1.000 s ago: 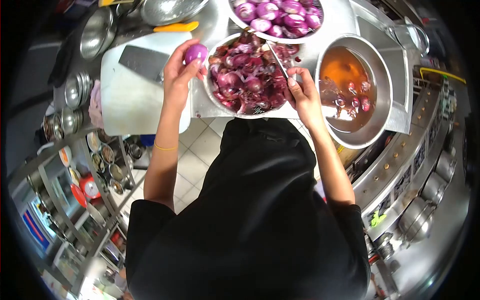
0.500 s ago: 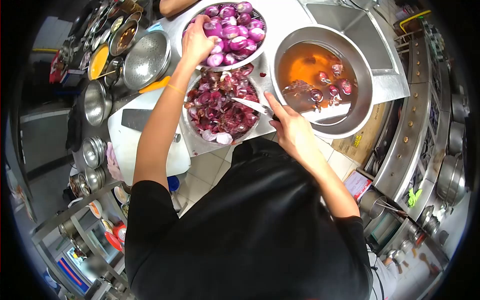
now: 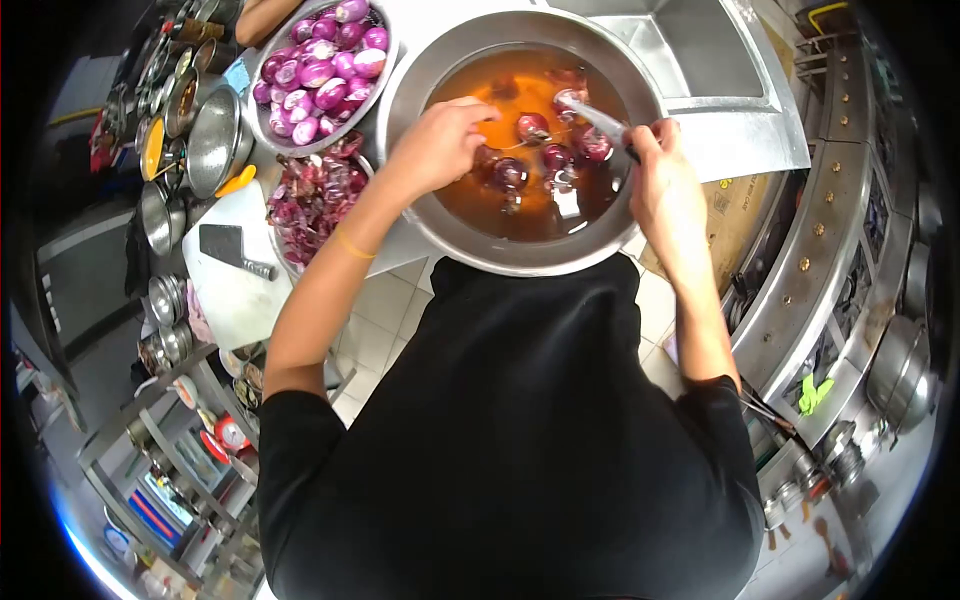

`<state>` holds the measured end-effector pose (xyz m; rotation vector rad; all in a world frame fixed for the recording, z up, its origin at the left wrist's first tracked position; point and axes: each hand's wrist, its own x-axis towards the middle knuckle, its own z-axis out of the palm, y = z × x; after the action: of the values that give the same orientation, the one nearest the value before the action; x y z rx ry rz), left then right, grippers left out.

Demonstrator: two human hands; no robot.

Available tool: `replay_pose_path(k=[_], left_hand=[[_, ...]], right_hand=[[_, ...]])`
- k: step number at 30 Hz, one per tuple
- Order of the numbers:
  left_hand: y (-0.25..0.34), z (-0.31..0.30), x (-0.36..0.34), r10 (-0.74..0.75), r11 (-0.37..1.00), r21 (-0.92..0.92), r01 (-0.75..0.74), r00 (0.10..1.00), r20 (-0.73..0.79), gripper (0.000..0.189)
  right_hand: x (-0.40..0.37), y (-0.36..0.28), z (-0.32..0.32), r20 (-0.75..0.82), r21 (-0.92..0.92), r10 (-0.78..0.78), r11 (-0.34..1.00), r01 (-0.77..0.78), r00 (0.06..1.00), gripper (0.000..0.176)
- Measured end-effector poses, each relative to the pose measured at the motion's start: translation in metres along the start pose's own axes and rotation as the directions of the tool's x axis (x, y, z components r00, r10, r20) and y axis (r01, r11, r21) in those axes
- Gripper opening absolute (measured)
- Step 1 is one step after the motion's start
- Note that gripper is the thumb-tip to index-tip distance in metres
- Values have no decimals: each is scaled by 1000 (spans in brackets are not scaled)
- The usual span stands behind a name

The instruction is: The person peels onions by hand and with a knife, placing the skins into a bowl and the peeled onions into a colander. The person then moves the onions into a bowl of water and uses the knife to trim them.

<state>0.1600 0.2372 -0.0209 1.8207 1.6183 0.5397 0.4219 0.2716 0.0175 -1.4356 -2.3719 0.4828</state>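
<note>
Over the large metal basin [image 3: 402, 110] of brownish water, my left hand [image 3: 440, 145] reaches in from the left with its fingers apart and nothing seen in them. Several red onions [image 3: 533, 127] float in the water just right of its fingertips. My right hand [image 3: 665, 185] is closed around the handle of a knife [image 3: 598, 118] at the basin's right side. The blade points up and left over the onions. Peeled purple onions [image 3: 325, 72] fill a colander left of the basin. Below that, a second container holds a heap of onion skins [image 3: 312, 200], partly hidden by my left forearm.
A white cutting board [image 3: 235, 295] with a cleaver [image 3: 225, 243] on it lies at the left. Behind the basin is a metal sink [image 3: 705, 50]. Another person's arm [image 3: 262, 18] shows at the top left. A stove counter [image 3: 810, 240] runs along the right.
My left hand has left the peeled onions in the colander and moved over the basin. My right hand has carried the knife from beside the skins to the basin's right side. The view has shifted right.
</note>
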Motion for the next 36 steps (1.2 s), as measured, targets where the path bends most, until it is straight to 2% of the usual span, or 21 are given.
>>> replay_pose_path(k=[4,6,8,12,13,14,15,16,18,20,22,23,25,27,28,29,30,31,33,34,36], left_hand=[[21,57,46,0,985,175,15,996,-87,39],[18,76,60,12,911,412,15,998,-64,45],[28,76,66,-117,914,398,82,991,65,47],[8,71,65,-322,923,244,296,944,75,40],[3,67,58,-389,900,-206,385,921,20,33],[-1,64,49,-464,701,-617,357,886,-14,29],[6,52,43,-591,561,-701,440,806,32,31],[31,44,40,-619,184,-946,269,779,101,28],[11,43,24,-476,-250,-947,203,825,303,28],[15,50,20,-417,-329,-943,49,888,192,28],[40,39,20,-388,-1,-998,69,919,64,32],[53,33,22,-422,320,-941,105,906,-42,36],[74,23,26,-292,840,-537,76,898,-330,38],[63,39,31,-246,965,-13,261,891,-381,40],[55,51,28,-205,879,334,340,902,-379,40],[45,61,25,-283,945,48,322,886,-367,36],[43,56,23,-263,953,46,299,893,-366,36],[40,49,10,-327,923,-318,216,877,-352,33],[33,50,-32,-370,460,-886,-47,898,-240,31],[20,44,-51,-319,103,-977,-189,924,-212,31],[23,34,-86,-462,-34,-950,-311,847,-261,31]], right_hand=[[24,45,-5,184,-355,-175,906,231,967,19],[38,47,-2,318,-404,-238,842,358,918,9],[52,49,15,423,-448,-257,775,447,869,9],[62,56,4,417,-358,-354,783,509,837,14],[64,60,-7,363,-290,-303,862,416,881,18],[66,66,-18,318,-212,-244,924,319,916,23],[70,72,-27,268,-97,-267,949,301,926,27],[74,80,-33,217,22,-286,957,288,934,31],[77,84,-32,123,220,-290,940,259,949,34],[75,85,-29,79,331,-346,894,303,935,37],[71,74,-45,157,441,-285,877,191,946,40],[69,74,-45,91,474,-290,854,215,953,40],[69,68,-50,60,533,-185,837,125,981,41],[74,64,-35,79,419,-165,900,118,983,42],[75,60,-28,145,313,-119,947,69,982,41],[73,68,-11,70,363,-249,908,208,966,43],[69,66,-6,64,350,-311,897,270,948,38],[64,53,-3,69,503,-294,835,221,953,37],[39,22,4,165,698,-280,711,89,946,35],[32,3,11,210,755,-297,654,38,931,33],[13,-45,15,307,745,-386,666,32,870,31]])
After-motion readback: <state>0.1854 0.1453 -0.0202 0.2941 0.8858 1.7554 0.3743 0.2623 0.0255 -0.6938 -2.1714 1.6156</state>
